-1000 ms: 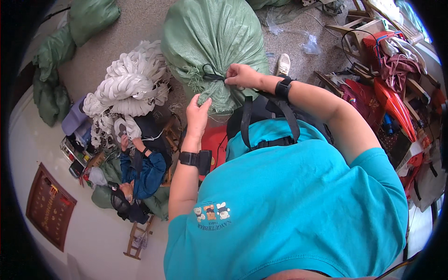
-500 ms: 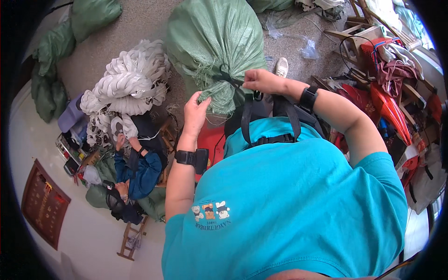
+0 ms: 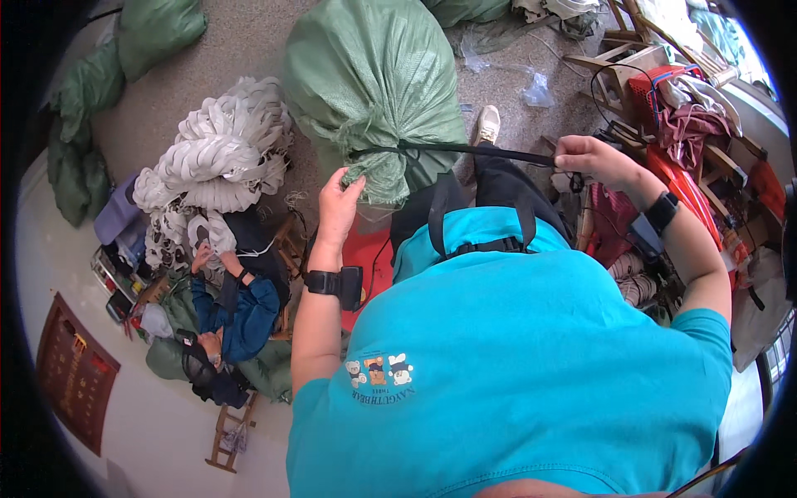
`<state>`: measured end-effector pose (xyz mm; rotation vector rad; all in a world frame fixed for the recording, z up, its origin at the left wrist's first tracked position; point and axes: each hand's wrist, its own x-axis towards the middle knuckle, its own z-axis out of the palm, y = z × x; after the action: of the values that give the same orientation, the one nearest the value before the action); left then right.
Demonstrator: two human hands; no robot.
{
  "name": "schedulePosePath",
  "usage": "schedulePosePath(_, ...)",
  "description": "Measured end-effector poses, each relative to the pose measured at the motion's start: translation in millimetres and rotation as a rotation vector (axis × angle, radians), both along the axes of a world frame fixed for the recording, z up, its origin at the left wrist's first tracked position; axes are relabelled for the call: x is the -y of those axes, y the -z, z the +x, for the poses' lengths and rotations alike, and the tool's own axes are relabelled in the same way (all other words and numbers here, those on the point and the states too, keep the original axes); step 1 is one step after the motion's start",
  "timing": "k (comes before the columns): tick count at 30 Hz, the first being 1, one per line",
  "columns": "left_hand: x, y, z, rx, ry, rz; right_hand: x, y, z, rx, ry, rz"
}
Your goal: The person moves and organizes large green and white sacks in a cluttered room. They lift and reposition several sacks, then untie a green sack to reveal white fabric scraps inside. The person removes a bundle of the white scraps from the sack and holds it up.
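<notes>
Fingers of the right hand (image 3: 591,158) are closed on the end of a black strap (image 3: 465,149), which runs taut and nearly level from that fist to the gathered neck of the green sack (image 3: 374,75). Half a second ago this hand sat close against the neck; now it is drawn well out to the right, and the strap shows at full stretch. Left hand (image 3: 339,207) stays at the neck's left side, fingers loosely curled and touching the bunched cloth just below the tie, gripping nothing that can be seen. The sack stands on the floor (image 3: 207,50) ahead of the person. To its left lies a heap of white webbing (image 3: 216,158), beside which another person (image 3: 232,315) sits.
</notes>
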<state>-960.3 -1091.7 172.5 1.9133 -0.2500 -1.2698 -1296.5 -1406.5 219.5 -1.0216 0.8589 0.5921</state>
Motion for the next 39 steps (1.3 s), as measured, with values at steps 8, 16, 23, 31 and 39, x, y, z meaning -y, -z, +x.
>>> schedulePosePath(8,1,-8,-5,-0.065,0.003,-0.015,30,3,59,0.217,0.262,-0.217)
schedulePosePath(16,5,-13,-24,-0.186,-0.228,-0.073,14,-33,197,0.886,0.118,-0.579)
schedulePosePath(23,-9,14,-2,-0.577,-0.605,-0.085,-15,81,214,0.501,-0.598,-1.045)
schedulePosePath(31,15,1,1,-0.718,-0.761,-0.075,-127,126,207,0.409,-0.299,-0.685)
schedulePosePath(39,7,29,25,-0.719,-0.660,-0.148,-133,147,220,0.416,-0.015,-0.576)
